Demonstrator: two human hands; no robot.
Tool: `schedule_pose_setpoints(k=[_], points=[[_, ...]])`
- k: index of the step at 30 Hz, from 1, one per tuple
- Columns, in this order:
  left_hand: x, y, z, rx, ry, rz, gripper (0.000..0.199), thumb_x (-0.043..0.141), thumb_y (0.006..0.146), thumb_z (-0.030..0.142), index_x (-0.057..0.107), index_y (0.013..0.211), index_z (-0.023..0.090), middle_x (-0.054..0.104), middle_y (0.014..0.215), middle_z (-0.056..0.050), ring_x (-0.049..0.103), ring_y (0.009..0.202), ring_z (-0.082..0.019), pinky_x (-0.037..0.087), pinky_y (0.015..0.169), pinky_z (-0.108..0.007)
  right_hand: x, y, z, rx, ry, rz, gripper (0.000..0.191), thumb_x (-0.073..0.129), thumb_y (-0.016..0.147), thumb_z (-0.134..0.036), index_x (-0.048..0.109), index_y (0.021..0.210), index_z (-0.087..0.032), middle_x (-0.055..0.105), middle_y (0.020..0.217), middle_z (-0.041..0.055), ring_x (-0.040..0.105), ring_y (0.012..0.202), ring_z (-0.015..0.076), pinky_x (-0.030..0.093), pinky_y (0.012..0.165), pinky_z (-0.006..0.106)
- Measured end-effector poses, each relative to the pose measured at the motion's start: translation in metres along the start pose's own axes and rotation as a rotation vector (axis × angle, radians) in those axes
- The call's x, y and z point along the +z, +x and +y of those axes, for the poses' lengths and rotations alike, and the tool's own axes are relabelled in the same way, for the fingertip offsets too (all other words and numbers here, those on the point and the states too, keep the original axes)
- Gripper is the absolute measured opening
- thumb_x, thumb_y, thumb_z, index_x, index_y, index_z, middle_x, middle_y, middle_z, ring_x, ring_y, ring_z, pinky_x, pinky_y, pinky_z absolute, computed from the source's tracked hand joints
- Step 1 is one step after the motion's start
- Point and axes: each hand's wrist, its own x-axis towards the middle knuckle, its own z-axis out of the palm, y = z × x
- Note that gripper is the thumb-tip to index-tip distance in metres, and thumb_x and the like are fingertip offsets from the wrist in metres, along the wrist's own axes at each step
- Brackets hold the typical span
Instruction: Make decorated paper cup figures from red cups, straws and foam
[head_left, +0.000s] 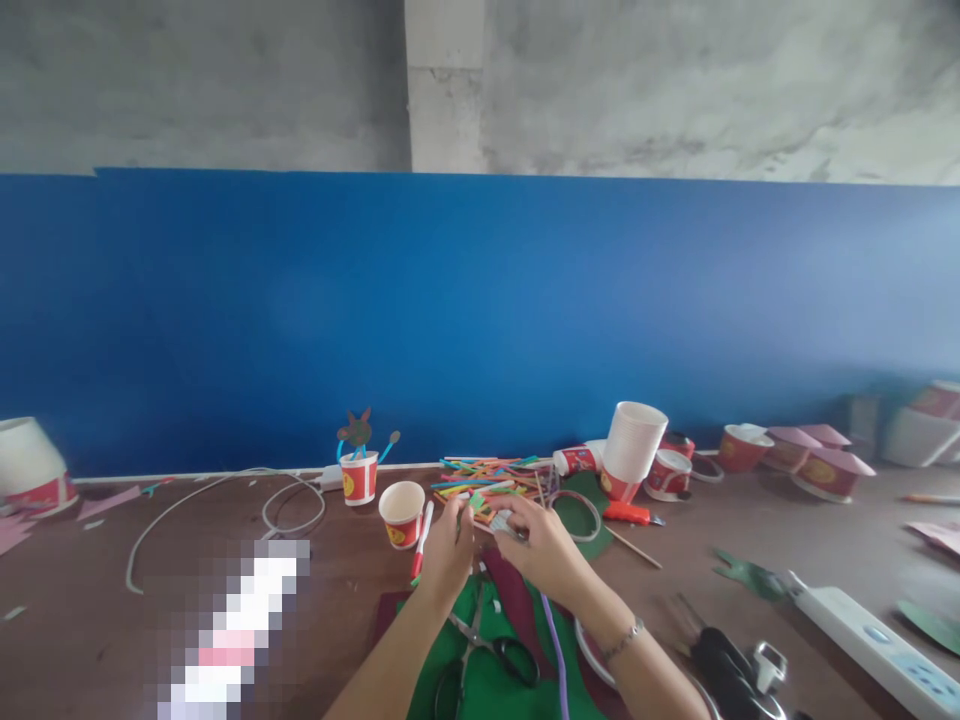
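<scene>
My left hand (pixel 450 555) is closed, thumb and fingertips pinched on a small green piece (pixel 476 503) whose kind I cannot make out. Close beside it, my right hand (pixel 546 550) has its fingers bent over a small whitish thing (pixel 504 522), too blurred to name. Both hands are raised over green paper (pixel 469 690) and dark red paper (pixel 510 590). Below them lies a pair of scissors (pixel 474 640) with spread blades. Many coloured sticks (pixel 487 472) are heaped just beyond my fingers. A red and white marker (pixel 422 540) lies left of my left hand.
A paper cup (pixel 402 512) and a decorated cup (pixel 360 476) stand at left. To the right are stacked cups (pixel 634 450), an orange cutter (pixel 628 513), a wooden stick (pixel 636 548) and a power strip (pixel 874 640). A cable (pixel 300 525) runs along the left; a blue partition (pixel 480 320) borders the table.
</scene>
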Motion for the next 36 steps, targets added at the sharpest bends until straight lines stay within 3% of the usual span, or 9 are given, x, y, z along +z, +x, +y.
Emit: schedule_pose_setpoints(k=[12,21,25,31,36], points=[[0.005,0.003,-0.008,-0.034,-0.087,-0.006,0.028,0.034,0.091,0.035,0.057,0.099,0.02,0.065,0.081,-0.003,0.06,0.077,-0.018,0.041,0.066,-0.027,0.002,0.002,0.007,0.005,-0.086,0.002,0.031,0.047,0.071,-0.018,0.064,0.096,-0.021,0.052,0.053,-0.0046,0.043,0.05,0.0112,0.031,0.053,0.02],[0.007,0.003,-0.01,-0.038,-0.193,-0.002,0.028,0.037,0.089,0.041,0.055,0.087,0.02,0.057,0.067,0.002,0.055,0.067,-0.015,0.04,0.061,-0.024,0.004,0.003,0.011,0.045,-0.093,-0.013,0.032,0.046,0.07,-0.019,0.063,0.097,-0.021,0.052,0.052,-0.0047,0.043,0.051,0.0122,0.032,0.054,0.021],[0.006,0.005,-0.007,-0.014,-0.198,0.0,0.028,0.04,0.088,0.043,0.056,0.092,0.02,0.061,0.075,0.0,0.057,0.073,-0.016,0.041,0.064,-0.024,0.005,0.004,0.014,0.036,-0.08,-0.009,0.033,0.046,0.07,-0.02,0.063,0.098,-0.021,0.054,0.054,-0.0042,0.046,0.053,0.0128,0.032,0.054,0.021],[0.004,0.006,-0.003,0.073,-0.281,-0.028,0.029,0.042,0.087,0.043,0.055,0.077,0.019,0.054,0.063,0.003,0.053,0.066,-0.014,0.04,0.065,-0.024,0.006,0.004,0.015,0.055,-0.065,-0.001,0.034,0.047,0.07,-0.021,0.063,0.099,-0.021,0.055,0.054,-0.0042,0.048,0.053,0.0135,0.035,0.057,0.022],[0.006,0.006,-0.003,-0.026,-0.406,-0.066,0.029,0.046,0.084,0.045,0.055,0.082,0.018,0.051,0.058,0.005,0.049,0.057,-0.012,0.038,0.057,-0.022,0.007,0.005,0.017,0.036,-0.062,-0.007,0.033,0.047,0.07,-0.02,0.063,0.098,-0.021,0.051,0.051,-0.0052,0.047,0.052,0.013,0.034,0.056,0.022]])
